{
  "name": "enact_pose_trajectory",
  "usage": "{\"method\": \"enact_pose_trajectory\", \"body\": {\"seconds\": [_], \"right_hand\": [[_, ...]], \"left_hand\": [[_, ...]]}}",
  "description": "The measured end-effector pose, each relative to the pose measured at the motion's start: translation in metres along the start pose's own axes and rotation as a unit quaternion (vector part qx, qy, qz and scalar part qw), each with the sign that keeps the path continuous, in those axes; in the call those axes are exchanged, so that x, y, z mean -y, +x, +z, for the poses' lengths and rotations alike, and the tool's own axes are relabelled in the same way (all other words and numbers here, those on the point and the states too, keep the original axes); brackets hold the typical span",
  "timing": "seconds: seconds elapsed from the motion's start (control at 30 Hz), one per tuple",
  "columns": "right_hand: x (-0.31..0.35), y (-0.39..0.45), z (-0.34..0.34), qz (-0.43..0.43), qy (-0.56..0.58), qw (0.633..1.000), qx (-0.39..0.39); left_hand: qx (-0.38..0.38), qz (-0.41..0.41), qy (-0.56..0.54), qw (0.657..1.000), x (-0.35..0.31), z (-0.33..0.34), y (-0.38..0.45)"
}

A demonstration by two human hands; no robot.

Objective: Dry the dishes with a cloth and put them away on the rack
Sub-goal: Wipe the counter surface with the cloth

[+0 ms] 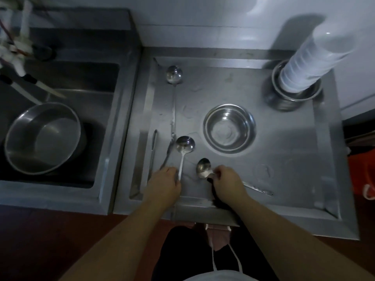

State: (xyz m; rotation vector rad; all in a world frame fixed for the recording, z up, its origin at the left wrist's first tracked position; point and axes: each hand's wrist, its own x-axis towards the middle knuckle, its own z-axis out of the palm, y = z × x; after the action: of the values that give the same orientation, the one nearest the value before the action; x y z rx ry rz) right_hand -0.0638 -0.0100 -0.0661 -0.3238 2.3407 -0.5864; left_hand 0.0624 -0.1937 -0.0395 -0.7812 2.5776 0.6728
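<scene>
On the steel drainboard (284,159), my left hand (163,182) grips the handle of a round soup spoon (185,145) whose bowl points away from me. My right hand (228,180) pinches the neck of an oval spoon (203,167), and a dark cloth (216,196) hangs out from under that hand. This spoon's handle (258,189) sticks out to the right of the hand. A steel bowl (229,128) stands upright in the middle. A long ladle (174,75) lies along the left side.
Chopsticks or thin utensils (154,151) lie at the drainboard's left edge. Stacked steel bowls (294,98) at the back right hold a tall stack of white cups (316,63). The sink (97,82) on the left holds a large steel basin (43,138). Water marks dot the tray.
</scene>
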Motion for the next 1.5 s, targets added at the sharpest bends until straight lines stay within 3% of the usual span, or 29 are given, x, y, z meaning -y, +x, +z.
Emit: {"method": "enact_pose_trajectory", "body": {"seconds": [0.1, 0.23, 0.63, 0.87, 1.1, 1.27, 1.37, 1.5], "right_hand": [[-0.044, 0.012, -0.028, -0.017, -0.099, 0.995, -0.014], [-0.082, 0.019, -0.038, -0.033, -0.19, 0.98, 0.036], [-0.085, 0.029, -0.042, -0.036, -0.174, 0.977, 0.119], [-0.061, 0.035, -0.07, -0.044, -0.111, 0.989, 0.092], [0.0, 0.021, -0.055, 0.04, 0.063, 0.995, 0.071], [0.027, 0.005, 0.006, 0.137, 0.207, 0.965, 0.088], [0.037, 0.001, 0.042, 0.203, 0.293, 0.929, 0.101], [0.049, 0.003, 0.069, 0.241, 0.357, 0.896, 0.109]], "left_hand": [[0.008, 0.027, 0.023, 0.999, -0.025, 0.009, 0.005], [0.042, 0.041, 0.055, 0.997, -0.052, 0.023, 0.004], [0.055, 0.007, 0.05, 0.997, -0.064, 0.033, -0.007], [0.029, -0.019, 0.015, 0.999, -0.042, 0.026, -0.006], [0.01, -0.049, -0.009, 0.999, -0.021, 0.01, -0.009], [0.007, -0.074, -0.025, 0.997, 0.003, 0.003, -0.017], [0.008, -0.088, -0.029, 0.996, 0.018, 0.0, -0.022], [0.016, -0.089, -0.021, 0.996, 0.03, -0.003, -0.026]]}}
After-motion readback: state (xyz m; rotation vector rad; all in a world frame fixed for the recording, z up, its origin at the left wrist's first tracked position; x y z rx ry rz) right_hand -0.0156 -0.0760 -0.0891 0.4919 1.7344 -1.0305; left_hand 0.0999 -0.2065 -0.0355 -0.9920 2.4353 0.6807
